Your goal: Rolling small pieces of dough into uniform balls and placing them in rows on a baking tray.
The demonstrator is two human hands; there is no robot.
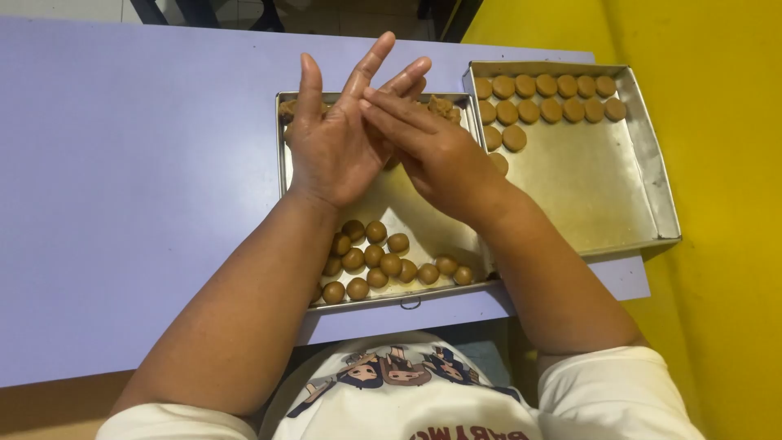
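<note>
Your left hand (pixel 330 143) and right hand (pixel 436 151) press palm to palm above the near metal tray (pixel 284 175), fingers straight and spread; whether dough sits between them is hidden. The brown dough balls (pixel 375 257) cluster at its near edge, so a dropped elbow could likely squash them. The right-hand tray (pixel 652 163) of flattened dough discs (pixel 546 96) overhangs the lilac table (pixel 122 179); its near half is bare.

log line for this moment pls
hands: left hand and right hand pressed palm to palm | below: near tray with dough balls | right: far tray, flattened rounds
</note>
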